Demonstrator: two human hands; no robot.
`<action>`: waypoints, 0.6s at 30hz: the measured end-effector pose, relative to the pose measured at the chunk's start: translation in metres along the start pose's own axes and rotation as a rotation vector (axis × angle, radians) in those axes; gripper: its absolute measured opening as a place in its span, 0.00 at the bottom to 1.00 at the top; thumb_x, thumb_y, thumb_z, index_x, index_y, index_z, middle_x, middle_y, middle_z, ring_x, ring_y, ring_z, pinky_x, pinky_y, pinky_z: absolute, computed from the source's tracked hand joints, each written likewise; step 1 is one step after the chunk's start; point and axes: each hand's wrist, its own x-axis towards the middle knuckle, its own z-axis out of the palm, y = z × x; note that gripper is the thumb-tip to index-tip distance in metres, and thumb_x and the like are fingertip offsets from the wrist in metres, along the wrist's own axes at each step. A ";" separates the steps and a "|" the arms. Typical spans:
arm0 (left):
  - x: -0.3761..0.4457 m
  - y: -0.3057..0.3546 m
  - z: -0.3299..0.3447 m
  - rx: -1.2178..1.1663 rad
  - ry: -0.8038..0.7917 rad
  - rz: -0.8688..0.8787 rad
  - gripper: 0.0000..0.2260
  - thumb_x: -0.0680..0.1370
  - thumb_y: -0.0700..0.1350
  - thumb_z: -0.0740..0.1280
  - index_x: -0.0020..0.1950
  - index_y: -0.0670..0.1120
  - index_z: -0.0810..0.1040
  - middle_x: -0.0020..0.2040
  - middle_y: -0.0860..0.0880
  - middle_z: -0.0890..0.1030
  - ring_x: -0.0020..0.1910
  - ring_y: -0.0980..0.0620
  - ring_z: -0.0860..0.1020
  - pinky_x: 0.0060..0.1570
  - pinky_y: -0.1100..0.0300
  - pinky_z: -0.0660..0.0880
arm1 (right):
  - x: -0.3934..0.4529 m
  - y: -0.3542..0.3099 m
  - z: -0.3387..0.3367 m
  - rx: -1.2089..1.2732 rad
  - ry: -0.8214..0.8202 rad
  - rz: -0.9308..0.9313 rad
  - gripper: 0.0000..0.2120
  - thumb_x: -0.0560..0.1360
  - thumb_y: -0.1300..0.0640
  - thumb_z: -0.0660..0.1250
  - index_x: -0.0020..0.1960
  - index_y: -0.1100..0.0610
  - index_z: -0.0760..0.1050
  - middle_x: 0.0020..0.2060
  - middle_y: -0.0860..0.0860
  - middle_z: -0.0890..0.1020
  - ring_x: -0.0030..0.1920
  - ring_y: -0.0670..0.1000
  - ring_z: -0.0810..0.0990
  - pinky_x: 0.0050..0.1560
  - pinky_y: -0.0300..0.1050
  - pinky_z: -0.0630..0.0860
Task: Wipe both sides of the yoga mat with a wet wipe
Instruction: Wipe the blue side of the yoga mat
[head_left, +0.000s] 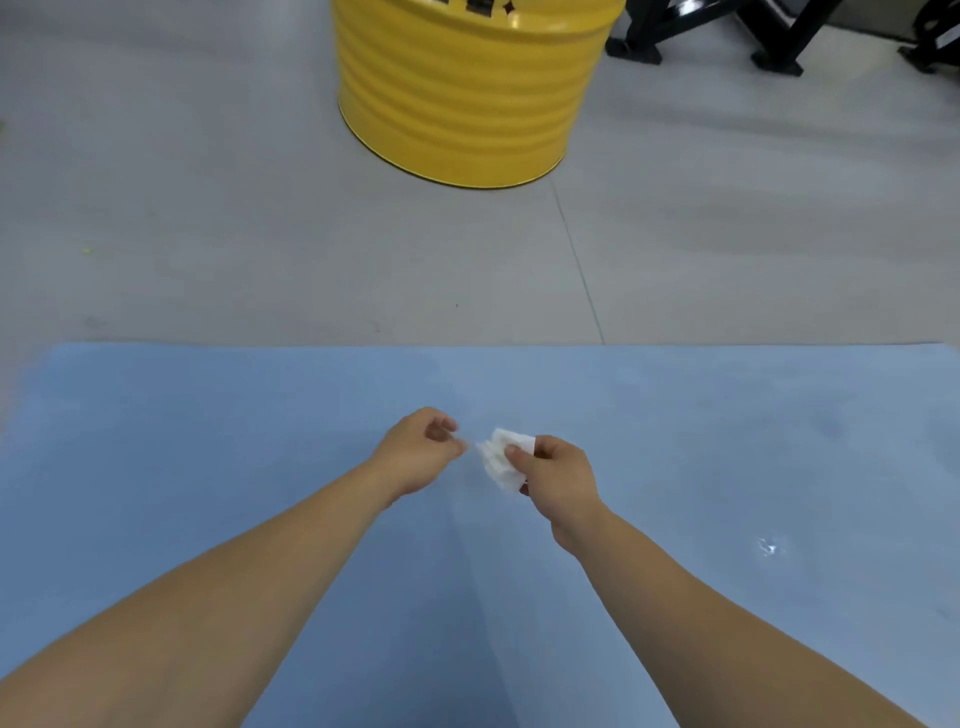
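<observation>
**Wet wipe held above the blue yoga mat**

On the left, the left hand (423, 451) hovers over the yoga mat (208, 441), its fingers curled in with thumb and fingertips close together. It looks to be pinching something thin and pale at the fingertips, perhaps a corner or strand of the wipe, but this part is blurred and I cannot tell for certain. Just to its right, the right hand (558, 480) grips a crumpled white wet wipe (503, 457) between thumb and fingers; the wipe bunches out toward the left hand, almost touching it.

The yoga mat, pale blue, lies flat on the grey floor (208, 208) and fills the lower half of the view, its left, right and near edges cut off. A faint crease runs down its middle between the forearms, and a small shiny patch (769, 546) shows on its right part.

Beyond the mat stands a yellow ribbed drum (467, 93), upright on the floor; its top is cut off, so any contents are hidden. Dark markings near its upper edge are too cropped to read. At the far right, black frame legs (779, 36) rest on the floor, only partly in view.
</observation>
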 end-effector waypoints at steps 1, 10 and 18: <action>0.015 -0.015 -0.005 0.206 0.075 0.009 0.17 0.78 0.50 0.71 0.65 0.47 0.76 0.62 0.46 0.80 0.60 0.48 0.78 0.58 0.56 0.74 | 0.011 0.006 0.003 -0.059 0.002 -0.009 0.12 0.72 0.52 0.70 0.46 0.61 0.78 0.37 0.53 0.80 0.38 0.54 0.79 0.39 0.49 0.76; 0.118 -0.102 -0.032 1.017 0.331 0.215 0.42 0.74 0.74 0.40 0.83 0.53 0.40 0.82 0.51 0.36 0.80 0.47 0.33 0.79 0.44 0.39 | 0.103 0.031 0.027 -0.276 0.234 -0.262 0.06 0.75 0.54 0.65 0.39 0.52 0.74 0.32 0.45 0.78 0.32 0.46 0.75 0.30 0.34 0.69; 0.117 -0.103 -0.028 1.031 0.443 0.180 0.47 0.75 0.73 0.46 0.83 0.42 0.44 0.82 0.41 0.39 0.80 0.43 0.34 0.79 0.42 0.38 | 0.181 0.007 0.054 -0.479 0.377 -0.447 0.08 0.78 0.58 0.62 0.51 0.54 0.79 0.44 0.52 0.77 0.43 0.54 0.76 0.43 0.43 0.69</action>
